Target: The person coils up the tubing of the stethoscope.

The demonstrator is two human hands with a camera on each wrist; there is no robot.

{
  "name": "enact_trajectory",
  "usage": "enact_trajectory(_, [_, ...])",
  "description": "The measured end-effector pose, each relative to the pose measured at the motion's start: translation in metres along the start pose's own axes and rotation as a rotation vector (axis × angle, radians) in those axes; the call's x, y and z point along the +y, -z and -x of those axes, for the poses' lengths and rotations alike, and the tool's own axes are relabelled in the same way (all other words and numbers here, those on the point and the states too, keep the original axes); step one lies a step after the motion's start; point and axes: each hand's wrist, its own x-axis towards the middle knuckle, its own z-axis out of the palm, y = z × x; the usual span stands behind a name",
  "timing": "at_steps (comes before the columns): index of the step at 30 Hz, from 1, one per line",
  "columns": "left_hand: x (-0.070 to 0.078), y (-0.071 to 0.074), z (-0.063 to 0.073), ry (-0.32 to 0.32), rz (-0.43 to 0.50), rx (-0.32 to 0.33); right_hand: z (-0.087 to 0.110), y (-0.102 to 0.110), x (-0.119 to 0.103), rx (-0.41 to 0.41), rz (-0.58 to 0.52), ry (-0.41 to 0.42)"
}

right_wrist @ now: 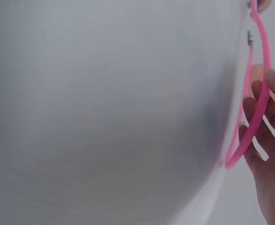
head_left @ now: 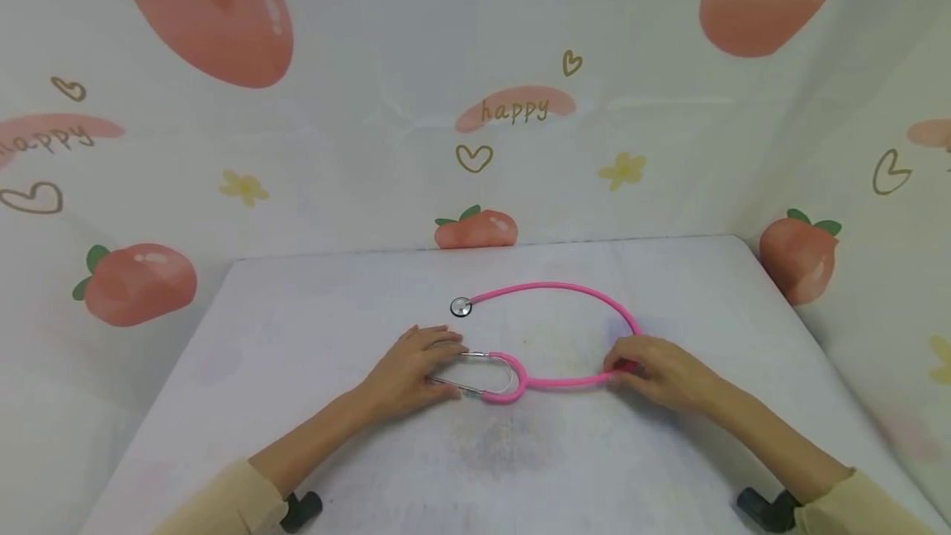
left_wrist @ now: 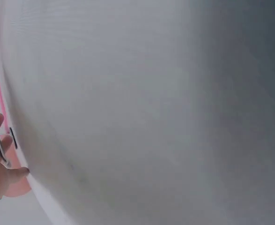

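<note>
A stethoscope with pink tubing (head_left: 568,382) curves across the middle of the table in the head view. Its round chest piece (head_left: 461,307) lies farther back, at the end of the looped tube. My left hand (head_left: 412,370) holds the metal ear tubes (head_left: 475,354) between thumb and fingers, covering the ear tips in the head view. At the bend of the tubing, my right hand (head_left: 664,371) grips the pink tube. The right wrist view shows that stretch of tube (right_wrist: 256,119) running between thumb and fingers, raised off the tabletop.
The stethoscope is on a white-covered table (head_left: 357,469). Behind it and at both sides hangs a pale cloth (head_left: 371,155) printed with peaches, hearts and flowers. A dark device (head_left: 300,512) sits at the left cuff and another dark device (head_left: 768,510) at the right cuff.
</note>
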Motion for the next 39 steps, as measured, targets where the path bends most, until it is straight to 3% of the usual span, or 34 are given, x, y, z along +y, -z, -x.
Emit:
enact_trajectory(9, [0.004, 0.016, -0.004, 0.152, 0.049, 0.043, -0.019, 0.021, -0.008, 0.112, -0.075, 0.103])
enact_trajectory(18, [0.0, 0.025, -0.009, 0.144, 0.047, 0.066, -0.039, 0.032, -0.015, 0.198, -0.089, 0.157])
enact_trajectory(26, [-0.001, 0.033, -0.017, 0.186, 0.231, -0.017, -0.051, 0.039, -0.02, 0.189, -0.167, 0.13])
enact_trajectory(32, [-0.002, 0.043, -0.017, 0.201, 0.283, -0.029, -0.072, 0.053, -0.049, 0.219, -0.25, 0.129])
enact_trajectory(35, [-0.003, 0.041, -0.021, 0.17, 0.278, -0.032, -0.077, 0.057, -0.058, 0.267, -0.285, 0.153])
enact_trajectory(39, [-0.001, 0.031, -0.025, 0.103, 0.289, -0.032, -0.078, 0.052, -0.049, 0.345, -0.263, 0.168])
